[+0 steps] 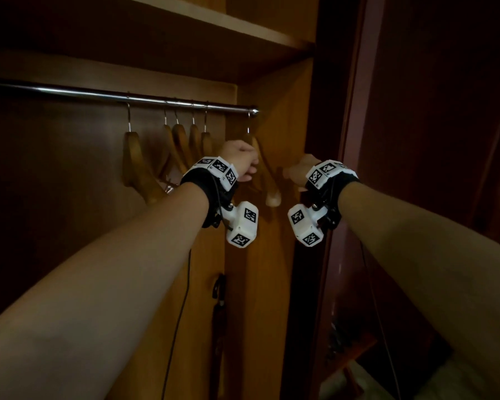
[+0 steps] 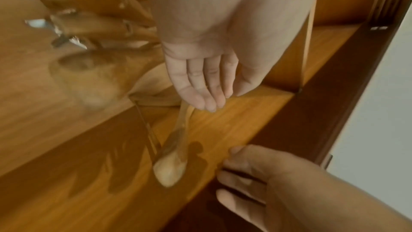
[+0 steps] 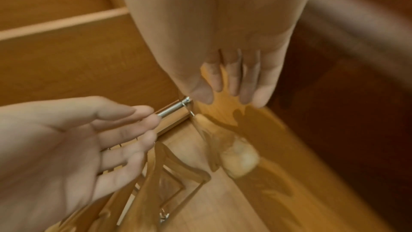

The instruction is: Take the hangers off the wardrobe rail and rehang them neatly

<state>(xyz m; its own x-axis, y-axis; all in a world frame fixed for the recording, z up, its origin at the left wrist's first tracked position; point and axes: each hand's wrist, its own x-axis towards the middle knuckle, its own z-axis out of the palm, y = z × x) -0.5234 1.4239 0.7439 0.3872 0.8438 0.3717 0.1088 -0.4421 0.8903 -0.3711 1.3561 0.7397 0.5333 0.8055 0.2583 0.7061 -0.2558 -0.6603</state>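
A chrome rail (image 1: 127,96) runs across the wardrobe and ends at the right side panel. Several wooden hangers (image 1: 173,145) hang bunched on it. One more hanger (image 1: 267,180) hangs alone at the rail's right end (image 3: 171,108). My left hand (image 1: 244,164) is just left of this lone hanger (image 2: 172,161), fingers straight; whether the fingertips (image 2: 209,107) touch the wood I cannot tell. My right hand (image 1: 296,173) is to the hanger's right and holds nothing. In the right wrist view its fingers (image 3: 236,84) point at the rail end above the hanger (image 3: 236,153), and my left hand (image 3: 100,138) shows an open palm.
A wooden shelf (image 1: 243,27) lies close above the rail. The wardrobe's side panel (image 1: 277,111) stands right behind the lone hanger, and a dark door frame (image 1: 358,140) is beside my right wrist. A dark strap-like thing (image 1: 218,290) hangs lower down.
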